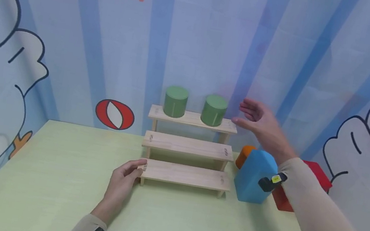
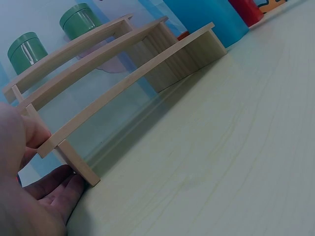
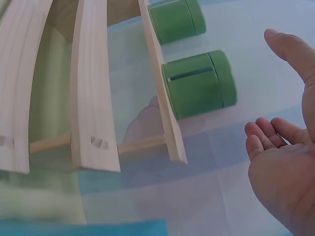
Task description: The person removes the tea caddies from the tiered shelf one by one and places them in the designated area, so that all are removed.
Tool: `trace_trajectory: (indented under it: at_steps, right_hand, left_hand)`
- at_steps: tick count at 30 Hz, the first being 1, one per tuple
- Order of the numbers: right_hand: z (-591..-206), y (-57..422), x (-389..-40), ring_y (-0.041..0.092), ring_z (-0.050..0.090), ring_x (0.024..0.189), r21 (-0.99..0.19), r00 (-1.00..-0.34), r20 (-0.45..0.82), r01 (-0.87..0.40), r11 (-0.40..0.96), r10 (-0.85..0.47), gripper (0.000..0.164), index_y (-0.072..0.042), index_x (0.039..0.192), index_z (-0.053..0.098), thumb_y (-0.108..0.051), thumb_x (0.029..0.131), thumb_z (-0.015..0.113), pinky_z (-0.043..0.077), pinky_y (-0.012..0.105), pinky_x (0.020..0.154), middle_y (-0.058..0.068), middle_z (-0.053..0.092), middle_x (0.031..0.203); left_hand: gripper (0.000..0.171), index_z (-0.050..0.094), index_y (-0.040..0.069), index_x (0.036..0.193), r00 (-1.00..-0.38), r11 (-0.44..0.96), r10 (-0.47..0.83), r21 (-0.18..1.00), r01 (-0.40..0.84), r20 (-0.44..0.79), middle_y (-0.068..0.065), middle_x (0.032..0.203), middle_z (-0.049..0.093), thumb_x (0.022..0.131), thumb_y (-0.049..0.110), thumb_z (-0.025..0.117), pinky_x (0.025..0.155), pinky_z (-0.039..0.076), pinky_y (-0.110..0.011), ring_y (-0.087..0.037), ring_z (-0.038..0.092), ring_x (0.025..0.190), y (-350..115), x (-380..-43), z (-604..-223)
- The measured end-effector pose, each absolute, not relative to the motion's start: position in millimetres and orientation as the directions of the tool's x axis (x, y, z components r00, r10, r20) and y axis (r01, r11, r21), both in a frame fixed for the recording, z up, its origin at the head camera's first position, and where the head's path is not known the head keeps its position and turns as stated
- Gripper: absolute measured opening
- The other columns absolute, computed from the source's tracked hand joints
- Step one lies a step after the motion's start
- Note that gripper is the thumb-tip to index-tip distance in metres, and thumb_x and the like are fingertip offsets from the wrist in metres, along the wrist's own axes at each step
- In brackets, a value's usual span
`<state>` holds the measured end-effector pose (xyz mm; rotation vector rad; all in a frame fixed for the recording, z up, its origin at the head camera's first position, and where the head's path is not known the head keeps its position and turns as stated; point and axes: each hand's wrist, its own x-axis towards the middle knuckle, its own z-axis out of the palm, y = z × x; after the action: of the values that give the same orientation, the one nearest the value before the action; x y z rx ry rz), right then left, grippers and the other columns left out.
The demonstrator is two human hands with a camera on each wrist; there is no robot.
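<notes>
A three-tier wooden step shelf point(image 1: 187, 146) stands on the table against the backdrop. Two green lidded cylinders point(image 1: 175, 102) sit apart on its top tier, the right-hand cylinder point(image 1: 214, 111) close to that tier's right end. My left hand point(image 1: 121, 184) grips the left end of the lowest tier; in the left wrist view, fingers also lie against the shelf's leg point(image 2: 78, 162) near the tabletop. Beside the right-hand cylinder, my right hand point(image 1: 263, 128) is raised with fingers spread from the thumb. The right wrist view shows a gap between this hand point(image 3: 283, 167) and the nearer cylinder point(image 3: 199, 86).
Right of the shelf stands a blue block point(image 1: 256, 177), with an orange object point(image 1: 245, 155) partly behind it. A red object point(image 1: 282, 197) lies farther right, partly covered by my right forearm. A printed fabric backdrop point(image 1: 207, 46) rises behind the pale tabletop point(image 1: 66, 177).
</notes>
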<state>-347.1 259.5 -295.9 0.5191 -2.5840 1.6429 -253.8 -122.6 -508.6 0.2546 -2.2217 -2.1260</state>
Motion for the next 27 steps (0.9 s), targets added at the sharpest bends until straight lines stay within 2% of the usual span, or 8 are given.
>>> trace_trajectory:
  at_steps: [12,20,27]
  right_hand:
    - [-306,231,-370,0.038,0.041,0.161,-0.897,-0.941,0.201,-0.289,0.335,-0.273,0.094,-0.004,0.172,0.032,-0.031,0.100,0.085,0.038,0.054,0.134,0.015,0.043,0.173]
    - [-312,225,-381,0.036,0.044,0.158,-0.907,-0.941,0.213,-0.291,0.305,-0.264,0.094,0.000,0.173,0.027,-0.026,0.102,0.084,0.037,0.050,0.135,0.020,0.043,0.172]
    - [-315,218,-385,0.037,0.046,0.156,-0.904,-0.936,0.212,-0.297,0.307,-0.283,0.096,0.000,0.174,0.024,-0.026,0.103,0.082,0.037,0.052,0.134,0.022,0.043,0.171]
  left_hand:
    - [0.032,0.076,0.015,0.141,-0.985,0.021,-0.157,0.997,-0.072,-0.067,-0.009,0.163,0.059,0.113,0.010,0.060,0.120,0.055,-0.046,-0.034,0.050,0.156,-125,-253,-508]
    - [0.032,0.076,0.015,0.140,-0.985,0.026,-0.164,0.998,-0.065,-0.060,-0.009,0.160,0.061,0.113,0.011,0.060,0.119,0.056,-0.045,-0.034,0.054,0.153,-122,-251,-506]
    - [0.031,0.077,0.015,0.139,-0.983,0.027,-0.170,0.997,-0.077,-0.071,-0.009,0.161,0.061,0.112,0.011,0.061,0.122,0.054,-0.047,-0.035,0.048,0.157,-123,-248,-504]
